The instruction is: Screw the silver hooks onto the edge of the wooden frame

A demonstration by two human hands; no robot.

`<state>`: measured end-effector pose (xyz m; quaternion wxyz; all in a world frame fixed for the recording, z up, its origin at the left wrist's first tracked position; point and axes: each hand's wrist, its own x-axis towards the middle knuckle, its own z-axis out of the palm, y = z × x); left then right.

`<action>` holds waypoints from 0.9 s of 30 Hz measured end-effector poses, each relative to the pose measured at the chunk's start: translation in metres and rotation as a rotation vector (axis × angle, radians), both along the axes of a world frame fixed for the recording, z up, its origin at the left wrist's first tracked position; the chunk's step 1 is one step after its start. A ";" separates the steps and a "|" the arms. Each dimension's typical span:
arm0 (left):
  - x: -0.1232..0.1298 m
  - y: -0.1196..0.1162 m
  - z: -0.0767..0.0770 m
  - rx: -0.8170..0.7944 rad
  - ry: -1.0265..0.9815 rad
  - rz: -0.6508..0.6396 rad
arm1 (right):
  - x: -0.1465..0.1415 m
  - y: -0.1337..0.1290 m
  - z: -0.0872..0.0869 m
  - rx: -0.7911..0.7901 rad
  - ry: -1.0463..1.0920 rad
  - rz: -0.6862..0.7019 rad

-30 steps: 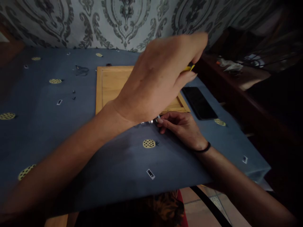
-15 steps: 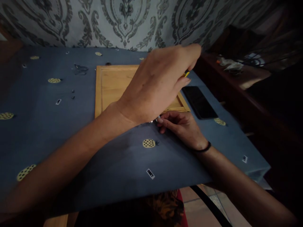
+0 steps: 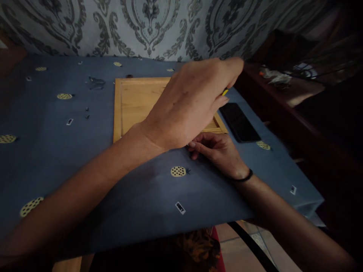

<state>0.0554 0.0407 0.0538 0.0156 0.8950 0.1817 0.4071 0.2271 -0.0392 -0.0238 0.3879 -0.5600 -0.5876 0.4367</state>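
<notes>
My left hand (image 3: 193, 102) is closed, back toward me, above the near right part of a wooden framed panel (image 3: 138, 98). Between its thumb and fingers shows the end of a yellow-and-black handle (image 3: 225, 92); the rest of this tool is hidden behind the hand, so its kind does not show. My right hand (image 3: 214, 151), with a black band at the wrist, rests by the panel's near edge. Its thumb and index finger pinch a small metal piece (image 3: 189, 144), mostly covered by my left hand.
A black phone (image 3: 239, 122) lies right of the panel. Dark pliers-like tool (image 3: 96, 83) and two tiny dark pieces (image 3: 87, 112) lie on the left of the blue tablecloth (image 3: 136, 200). A patterned curtain (image 3: 150, 30) hangs behind; cables (image 3: 309, 73) lie at the right.
My left hand has shifted and turned slightly to the right, covering more of the small metal piece. Less of the yellow-and-black handle shows. My right hand has stayed in place.
</notes>
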 end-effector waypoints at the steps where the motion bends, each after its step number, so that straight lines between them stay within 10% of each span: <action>1: 0.000 -0.001 0.001 -0.007 0.020 0.008 | 0.000 0.000 0.000 0.000 -0.002 0.000; 27: -0.006 0.008 0.004 -0.087 0.073 -0.092 | -0.002 -0.001 0.001 0.000 -0.021 -0.021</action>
